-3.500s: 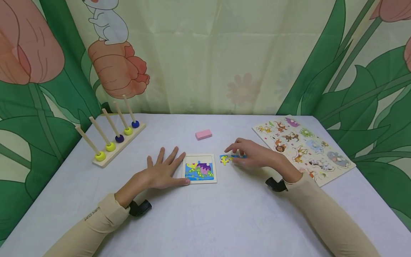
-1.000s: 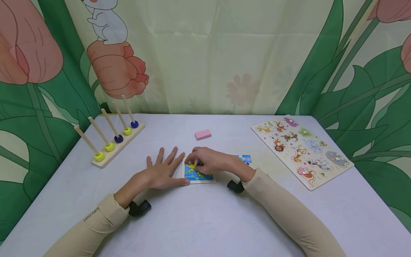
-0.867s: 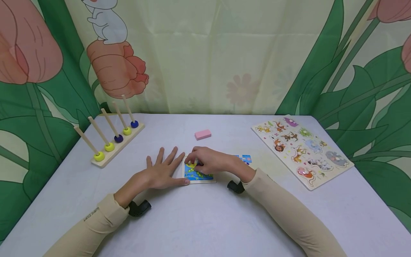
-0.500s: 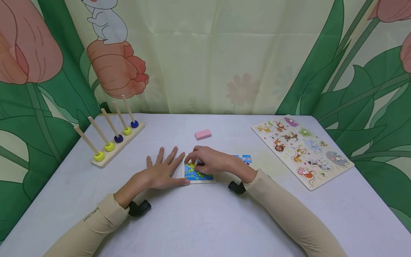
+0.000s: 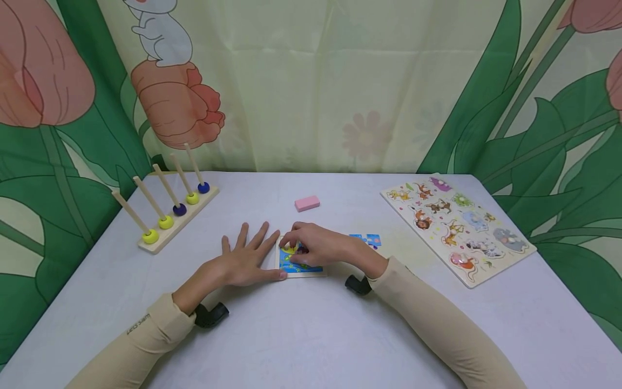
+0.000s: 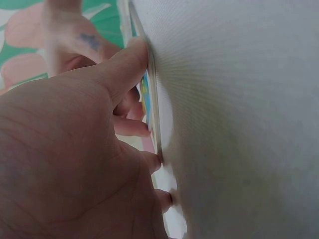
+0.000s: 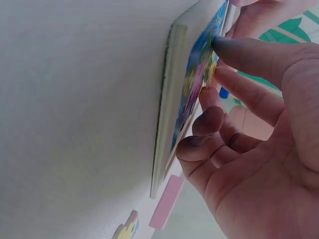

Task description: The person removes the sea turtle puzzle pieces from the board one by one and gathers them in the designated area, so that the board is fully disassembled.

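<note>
Flat framed puzzle [image 5: 302, 269], blue pieces [image 5: 373, 239] nearby, apparently loose

Both grips are bare hands, the left grip [image 5: 243, 262] and the right grip [image 5: 318, 243]. Just behind the left grip begins a long beige sleeve [image 5: 121, 351], plain and softly creased, with dark lettering [image 5: 138, 324] near its cuff, too small to read surely. A matching beige sleeve [image 5: 437, 319] starts behind the right grip. By each cuff, on the thumb side, juts a stubby black device: left device [image 5: 211, 316], right device [image 5: 358, 284]. A bluish star-like mark [image 6: 89, 41] shows near the base of the right grip's thumb.
</note>
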Available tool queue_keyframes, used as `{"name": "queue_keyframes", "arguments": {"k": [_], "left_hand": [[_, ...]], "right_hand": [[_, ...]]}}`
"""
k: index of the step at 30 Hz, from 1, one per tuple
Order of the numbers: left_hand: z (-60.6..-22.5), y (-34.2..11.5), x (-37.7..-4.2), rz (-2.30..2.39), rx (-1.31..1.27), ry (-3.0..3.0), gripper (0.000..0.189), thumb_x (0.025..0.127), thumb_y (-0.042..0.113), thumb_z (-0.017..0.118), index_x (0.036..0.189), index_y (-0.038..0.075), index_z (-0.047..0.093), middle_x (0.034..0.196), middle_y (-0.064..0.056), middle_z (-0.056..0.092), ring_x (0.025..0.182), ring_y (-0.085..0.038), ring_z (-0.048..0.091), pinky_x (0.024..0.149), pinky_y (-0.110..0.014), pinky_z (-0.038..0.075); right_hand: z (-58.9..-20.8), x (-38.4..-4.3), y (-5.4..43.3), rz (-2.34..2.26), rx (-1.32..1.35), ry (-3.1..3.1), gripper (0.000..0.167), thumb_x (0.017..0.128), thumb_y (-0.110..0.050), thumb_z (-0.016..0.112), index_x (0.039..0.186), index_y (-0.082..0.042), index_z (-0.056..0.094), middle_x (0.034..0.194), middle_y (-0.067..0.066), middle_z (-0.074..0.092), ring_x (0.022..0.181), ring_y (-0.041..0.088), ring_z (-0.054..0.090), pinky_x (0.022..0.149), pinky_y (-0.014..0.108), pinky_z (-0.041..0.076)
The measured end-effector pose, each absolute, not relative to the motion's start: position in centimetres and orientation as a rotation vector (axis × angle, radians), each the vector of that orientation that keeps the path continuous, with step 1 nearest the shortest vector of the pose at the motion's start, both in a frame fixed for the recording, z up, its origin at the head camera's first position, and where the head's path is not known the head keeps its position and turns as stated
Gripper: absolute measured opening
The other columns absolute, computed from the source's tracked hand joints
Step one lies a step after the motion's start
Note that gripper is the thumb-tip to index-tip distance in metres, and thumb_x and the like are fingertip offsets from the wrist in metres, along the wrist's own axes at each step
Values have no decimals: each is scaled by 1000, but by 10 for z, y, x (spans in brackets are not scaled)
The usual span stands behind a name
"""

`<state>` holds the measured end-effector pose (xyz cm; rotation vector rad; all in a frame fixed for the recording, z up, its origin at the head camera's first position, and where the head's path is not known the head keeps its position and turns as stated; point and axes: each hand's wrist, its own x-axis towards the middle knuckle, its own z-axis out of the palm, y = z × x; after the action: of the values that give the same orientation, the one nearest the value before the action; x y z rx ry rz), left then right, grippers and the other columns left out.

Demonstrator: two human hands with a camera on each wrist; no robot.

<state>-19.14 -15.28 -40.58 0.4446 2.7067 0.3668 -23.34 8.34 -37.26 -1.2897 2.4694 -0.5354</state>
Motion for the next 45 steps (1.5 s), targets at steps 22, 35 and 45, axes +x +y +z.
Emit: {"name": "queue_keyframes", "arguments": {"k": [22,35,45], "left_hand": [[-406,-153,-193,350,448,2702,111,87,88,55,171,35,6,181,-1,-14,162,-51,-22,115,-89,-7],[-409,-153,-193,359,434,2695,112,85,88,56,171,34,9,181,-2,-13,162,-51,-23,116,-89,-8],[-407,-151,-191,347,427,2715,111,86,89,55,171,34,10,181,-1,-12,163,-50,-21,116,-88,-6]], "right_hand": [[-368,-233,79,-480,-1227,2486,41,100,-21,75,140,-14,69,125,7,64,108,16,62,97,30,56],[-369,-230,86,-510,-1224,2507,39,98,-20,76,136,-14,69,117,7,66,101,15,59,91,28,53],[-372,-224,116,-584,-1171,2540,35,98,-20,74,133,-22,72,114,3,65,101,14,61,88,28,51]]}}
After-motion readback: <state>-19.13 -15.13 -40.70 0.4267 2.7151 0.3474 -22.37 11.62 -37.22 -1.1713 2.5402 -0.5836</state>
